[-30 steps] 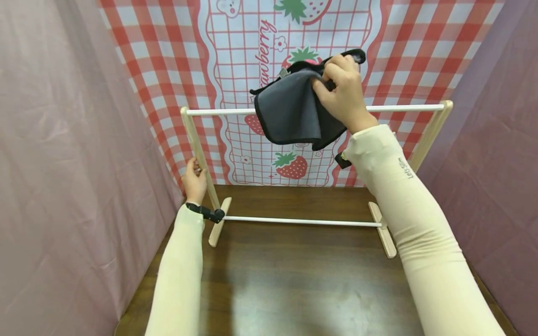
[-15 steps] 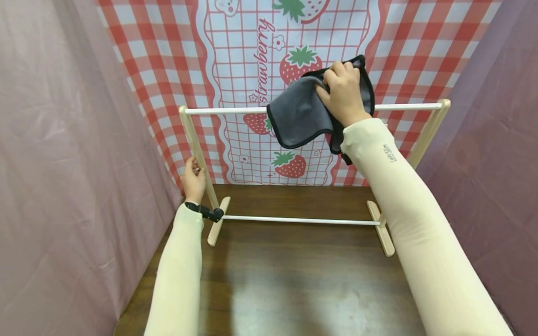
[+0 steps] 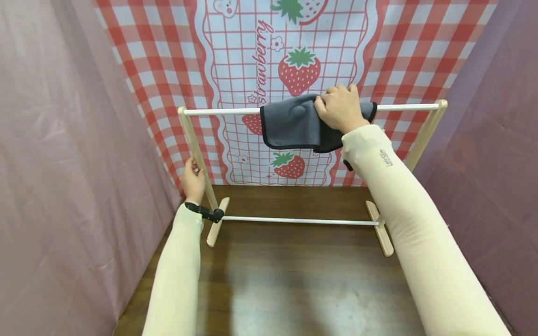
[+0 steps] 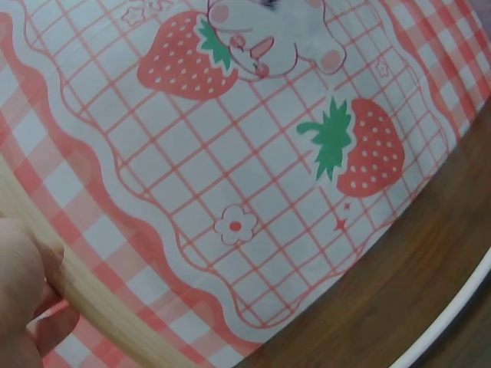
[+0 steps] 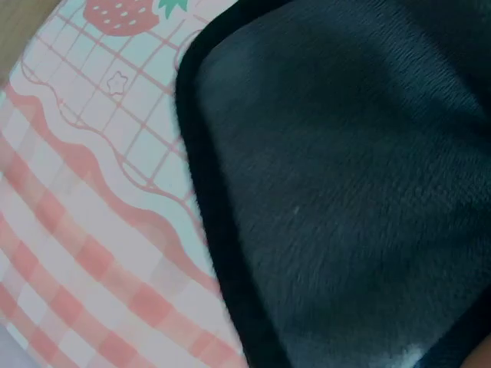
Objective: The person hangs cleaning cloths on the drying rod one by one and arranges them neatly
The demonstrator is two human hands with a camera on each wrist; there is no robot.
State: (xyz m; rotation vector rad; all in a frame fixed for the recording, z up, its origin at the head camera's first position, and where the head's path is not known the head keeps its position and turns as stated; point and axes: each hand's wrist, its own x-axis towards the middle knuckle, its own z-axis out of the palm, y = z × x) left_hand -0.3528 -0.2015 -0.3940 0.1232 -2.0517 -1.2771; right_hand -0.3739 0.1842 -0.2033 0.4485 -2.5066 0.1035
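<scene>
A grey cloth point(image 3: 290, 123) with black edging drapes over the white top bar point(image 3: 222, 112) of a wooden rack. My right hand point(image 3: 340, 109) grips it from above at the bar, hiding part of its right half. Close up, the cloth's fuzzy face point(image 5: 345, 184) and rounded corner fill most of the right wrist view. Lower down, my left hand point(image 3: 193, 181) holds the rack's left wooden post point(image 3: 194, 140). In the left wrist view, that hand point(image 4: 23, 291) has its fingers round the post point(image 4: 100, 307).
The rack's feet point(image 3: 380, 233) stand on a brown wooden table point(image 3: 294, 280), joined by a white lower bar point(image 3: 302, 220). Behind hangs a red-and-white checked strawberry cloth point(image 3: 235, 60). Pink curtains point(image 3: 63, 163) close in both sides.
My right hand has come down with the grey cloth, from above the top bar until the cloth lies across it. The left hand stays on the post.
</scene>
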